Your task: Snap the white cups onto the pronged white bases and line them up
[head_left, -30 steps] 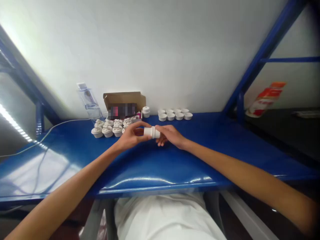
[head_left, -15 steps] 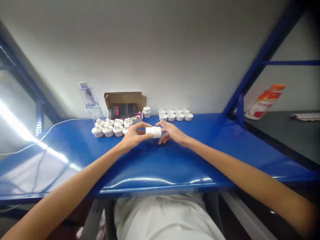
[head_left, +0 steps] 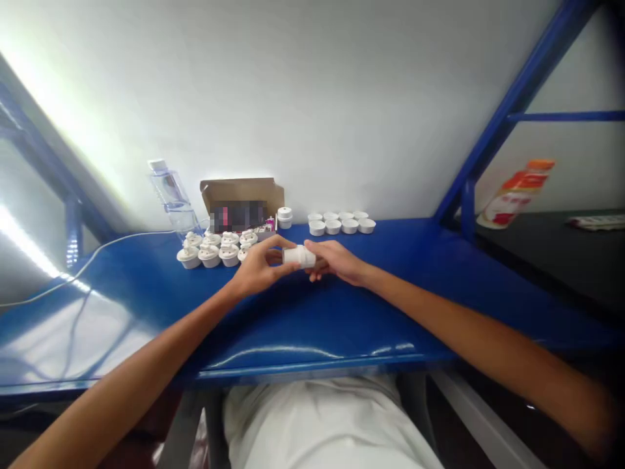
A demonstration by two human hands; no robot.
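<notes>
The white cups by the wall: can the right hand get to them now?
Probably yes: the white cups sit just beyond the right hand with bare blue table between, but that hand is busy holding the white cylinder.

Box front (head_left: 239, 215) blurred out, print unreadable. White piece (head_left: 299, 256): both ends covered by left grip (head_left: 254, 273) and right grip (head_left: 336, 262), shape unclear. Orange pack (head_left: 512, 194) far right too blurred to read. Cable (head_left: 112, 242) runs off left edge.
</notes>
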